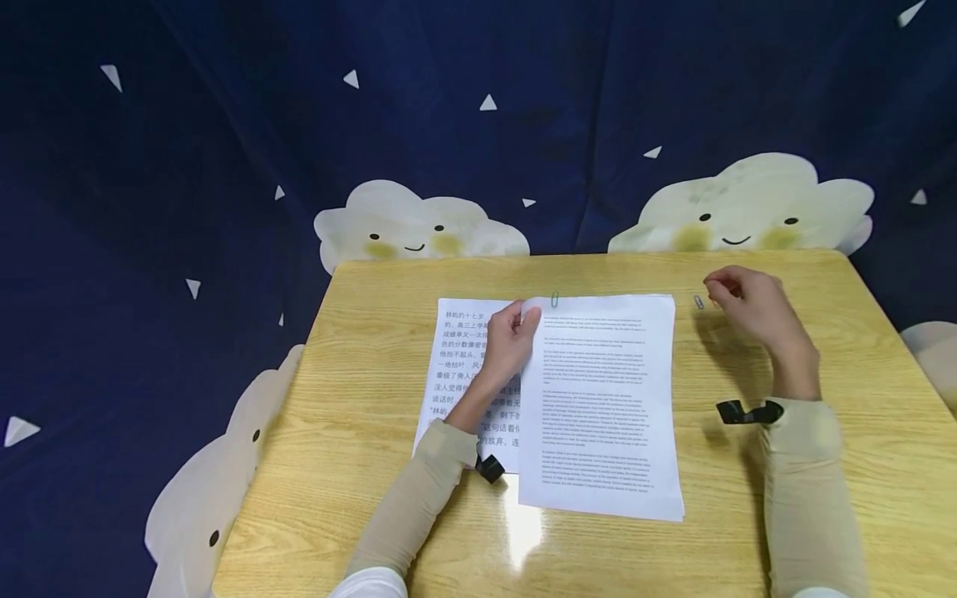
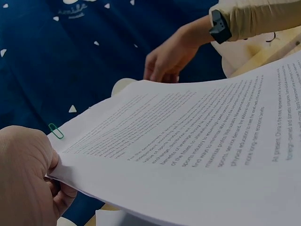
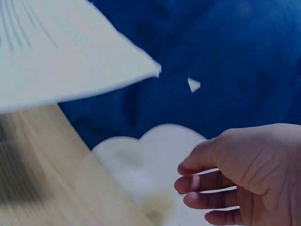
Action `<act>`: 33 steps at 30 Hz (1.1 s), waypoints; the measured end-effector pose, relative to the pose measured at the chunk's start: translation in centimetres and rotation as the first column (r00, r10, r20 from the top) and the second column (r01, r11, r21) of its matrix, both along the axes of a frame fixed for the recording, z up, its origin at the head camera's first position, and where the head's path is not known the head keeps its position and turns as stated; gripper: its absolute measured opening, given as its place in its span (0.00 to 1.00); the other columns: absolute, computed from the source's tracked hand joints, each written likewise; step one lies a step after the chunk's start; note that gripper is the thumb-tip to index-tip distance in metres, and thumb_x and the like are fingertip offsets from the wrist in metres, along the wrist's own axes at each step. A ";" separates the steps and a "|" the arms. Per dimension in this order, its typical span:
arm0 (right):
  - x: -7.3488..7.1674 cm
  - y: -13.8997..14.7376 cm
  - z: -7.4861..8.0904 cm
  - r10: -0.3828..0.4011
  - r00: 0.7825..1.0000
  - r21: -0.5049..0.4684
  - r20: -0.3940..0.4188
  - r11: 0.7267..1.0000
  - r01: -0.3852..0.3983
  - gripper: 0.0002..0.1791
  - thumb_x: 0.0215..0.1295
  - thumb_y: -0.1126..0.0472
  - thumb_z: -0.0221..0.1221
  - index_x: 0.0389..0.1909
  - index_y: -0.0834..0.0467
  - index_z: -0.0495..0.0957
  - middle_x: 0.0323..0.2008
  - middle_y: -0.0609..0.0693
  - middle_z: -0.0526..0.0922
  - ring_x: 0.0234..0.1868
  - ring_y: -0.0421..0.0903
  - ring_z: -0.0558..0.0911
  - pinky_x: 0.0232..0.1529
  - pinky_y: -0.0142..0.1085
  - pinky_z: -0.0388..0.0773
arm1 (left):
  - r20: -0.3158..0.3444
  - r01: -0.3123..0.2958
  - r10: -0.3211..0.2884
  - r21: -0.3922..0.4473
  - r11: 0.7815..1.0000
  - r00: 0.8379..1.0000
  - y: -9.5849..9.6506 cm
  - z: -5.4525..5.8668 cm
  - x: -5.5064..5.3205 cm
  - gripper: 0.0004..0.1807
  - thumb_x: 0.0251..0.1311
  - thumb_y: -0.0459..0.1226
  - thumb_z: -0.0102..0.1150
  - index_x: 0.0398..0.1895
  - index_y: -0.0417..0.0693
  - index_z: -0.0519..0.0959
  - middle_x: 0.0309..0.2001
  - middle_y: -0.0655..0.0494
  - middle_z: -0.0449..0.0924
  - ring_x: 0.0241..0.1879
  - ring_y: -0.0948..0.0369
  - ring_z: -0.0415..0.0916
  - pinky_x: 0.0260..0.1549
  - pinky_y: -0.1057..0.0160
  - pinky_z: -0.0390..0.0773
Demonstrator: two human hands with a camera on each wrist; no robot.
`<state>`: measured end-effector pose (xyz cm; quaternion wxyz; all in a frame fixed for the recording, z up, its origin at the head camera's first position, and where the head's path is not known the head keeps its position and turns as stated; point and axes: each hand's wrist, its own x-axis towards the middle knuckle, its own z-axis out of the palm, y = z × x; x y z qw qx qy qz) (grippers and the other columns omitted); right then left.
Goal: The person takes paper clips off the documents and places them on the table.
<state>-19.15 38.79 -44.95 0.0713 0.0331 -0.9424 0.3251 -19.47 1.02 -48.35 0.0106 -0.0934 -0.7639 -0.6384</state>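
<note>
My left hand [image 1: 512,336] pinches the upper left corner of a few printed sheets [image 1: 598,399], thumb on top and fingers underneath. A green paper clip [image 1: 555,300] sits on their top edge, close to that hand; the left wrist view shows the clip [image 2: 56,131] too. To the right, my right hand [image 1: 755,309] hovers with bent fingers beside a blue paper clip [image 1: 699,302] and an orange paper clip [image 1: 714,302], partly hidden by the fingers. In the right wrist view the right hand [image 3: 244,174] has its fingers loosely bent, with nothing visible between thumb and fingertips.
Under the held sheets, to the left, lies another page [image 1: 456,374] with larger Chinese print. All this is on a wooden table [image 1: 359,349]. Behind it hangs a dark blue curtain [image 1: 449,141] with white clouds and triangles.
</note>
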 end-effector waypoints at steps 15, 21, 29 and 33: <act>0.5 -4.7 3.5 0.152 0.982 0.014 -0.112 0.988 -0.151 0.15 0.80 0.57 0.56 0.50 0.66 0.83 0.41 0.60 0.86 0.37 0.52 0.78 0.30 0.30 0.70 | -0.014 0.023 -0.023 0.007 1.000 1.000 0.6 0.2 -0.5 0.14 0.78 0.40 0.55 0.52 0.39 0.85 0.26 0.49 0.82 0.17 0.64 0.70 0.15 0.70 0.68; 0.7 -6.4 3.6 0.185 0.979 0.021 -0.082 0.983 -0.184 0.14 0.79 0.57 0.59 0.49 0.64 0.84 0.45 0.59 0.86 0.41 0.52 0.79 0.38 0.33 0.71 | 0.001 0.033 -0.033 0.005 0.999 0.999 0.6 -0.1 -0.4 0.14 0.78 0.40 0.56 0.51 0.40 0.85 0.25 0.49 0.82 0.16 0.64 0.71 0.15 0.70 0.68; 0.8 -8.5 2.8 0.269 0.958 0.029 -0.096 0.963 -0.267 0.06 0.71 0.65 0.67 0.45 0.60 0.87 0.40 0.52 0.87 0.41 0.48 0.81 0.41 0.39 0.76 | -0.010 0.040 -0.040 -0.001 0.999 0.999 0.6 -0.7 0.2 0.14 0.78 0.40 0.57 0.48 0.38 0.86 0.23 0.50 0.83 0.16 0.64 0.72 0.15 0.69 0.70; 0.8 -9.3 2.5 0.306 0.945 0.031 -0.113 0.952 -0.305 0.06 0.70 0.68 0.66 0.44 0.59 0.87 0.40 0.51 0.87 0.41 0.47 0.82 0.42 0.41 0.78 | -0.011 0.066 -0.066 0.007 0.998 0.998 0.7 -0.6 0.4 0.14 0.78 0.39 0.56 0.48 0.37 0.85 0.24 0.48 0.84 0.16 0.63 0.74 0.14 0.69 0.71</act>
